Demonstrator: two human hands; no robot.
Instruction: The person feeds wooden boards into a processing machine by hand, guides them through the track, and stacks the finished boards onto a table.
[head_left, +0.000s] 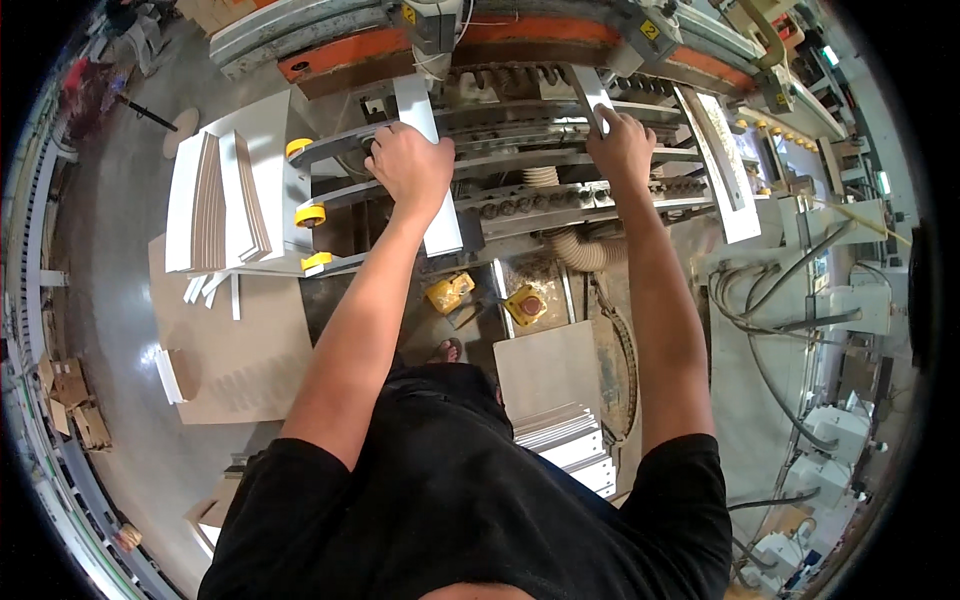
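Note:
Near the top centre, a white narrow board (443, 225) lies across the machine's dark rails, one end under the orange beam. My left hand (410, 172) is closed over it, fingers bent at its left edge and thumb at its right. Further right, my right hand (622, 152) grips the near end of a second narrow board (588, 88), which looks greyish and also reaches in under the beam. Its fingertips are partly hidden. Both forearms stretch forward over the machine's near side.
White boards (206, 205) stand stacked at the left beside yellow rollers (310, 215). Another long board (722, 170) lies right of my right hand. Below are a yellow foot pedal (525, 305), a ribbed hose (590, 250) and a panel stack (560, 440). Cables (770, 310) hang at the right.

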